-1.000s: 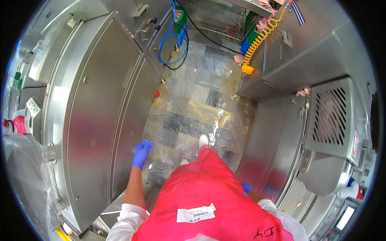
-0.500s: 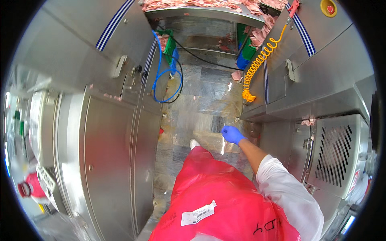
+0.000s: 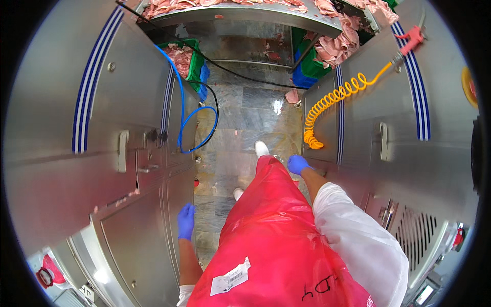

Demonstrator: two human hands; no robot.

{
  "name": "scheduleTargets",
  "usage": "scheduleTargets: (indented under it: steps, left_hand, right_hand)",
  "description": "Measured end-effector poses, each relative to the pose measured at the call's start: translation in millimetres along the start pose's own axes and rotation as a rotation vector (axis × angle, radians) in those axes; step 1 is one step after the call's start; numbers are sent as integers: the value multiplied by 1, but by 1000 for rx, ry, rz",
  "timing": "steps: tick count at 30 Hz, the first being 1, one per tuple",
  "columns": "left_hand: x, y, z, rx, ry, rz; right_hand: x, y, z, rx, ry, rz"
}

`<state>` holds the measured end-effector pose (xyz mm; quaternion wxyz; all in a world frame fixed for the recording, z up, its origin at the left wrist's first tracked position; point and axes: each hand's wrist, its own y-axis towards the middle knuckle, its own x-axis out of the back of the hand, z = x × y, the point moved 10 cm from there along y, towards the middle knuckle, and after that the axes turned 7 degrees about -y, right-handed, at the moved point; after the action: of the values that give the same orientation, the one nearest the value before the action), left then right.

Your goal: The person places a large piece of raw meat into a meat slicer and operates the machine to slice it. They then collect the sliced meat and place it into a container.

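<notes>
My right hand [image 3: 297, 164] wears a blue glove and hangs ahead of my apron, curled into a fist with nothing showing in it. Lower on the left, my left hand [image 3: 186, 221], also in a blue glove, hangs beside the steel cabinet door [image 3: 138, 240]. Its fingers are loosely extended and nothing shows in it. A long red plastic apron [image 3: 276, 230] with a white label [image 3: 230, 277] covers my front. One white boot [image 3: 261, 149] steps forward on the wet tiled floor [image 3: 230, 138]; the other boot [image 3: 238, 193] is partly behind the apron.
Steel machines flank the aisle. Ahead, a steel table [image 3: 245, 15] bears pink meat slices. Green crates [image 3: 196, 60] of meat stand below. A blue hose [image 3: 183, 117] loops at left; a yellow coiled hose [image 3: 335, 95] with a red air gun [image 3: 411, 40] hangs at right.
I have moved forward along the aisle, and the table and crates appear nearer. My left hand has come into view at the left. A second boot now shows.
</notes>
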<state>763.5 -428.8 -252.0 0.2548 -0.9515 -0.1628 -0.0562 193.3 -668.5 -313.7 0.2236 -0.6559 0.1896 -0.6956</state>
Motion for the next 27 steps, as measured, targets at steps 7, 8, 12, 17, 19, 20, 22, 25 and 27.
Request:
scheduleTargets:
  steps: [7, 8, 12, 17, 19, 20, 22, 25, 27]
  left_hand:
    - [-23, -4, 19, 221, 639, 121]
    - [-38, 7, -6, 202, 631, 128]
    - [-115, 90, -119, 9, 701, 201]
    - [-308, 234, -321, -245, 679, 408]
    - [-387, 283, -418, -592, 639, 397]
    - [-427, 305, -479, -775, 620, 371]
    - [-478, 345, -597, -1246, 520, 121]
    - [-551, 421, -710, -1543, 609, -67]
    - [-576, 476, -744, -1569, 503, -114]
  right_hand:
    - [66, 124, 35, 12, 125, 45]
    - [79, 139, 43, 36, 134, 62]
    - [124, 187, 59, 97, 152, 107]
    - [165, 223, 51, 85, 163, 139]
    - [182, 237, 51, 95, 160, 139]
    - [189, 242, 49, 93, 165, 147]
    - [205, 253, 50, 95, 264, 150]
    - [180, 285, 22, -5, 346, 128]
    - [160, 307, -3, -100, 428, 51]
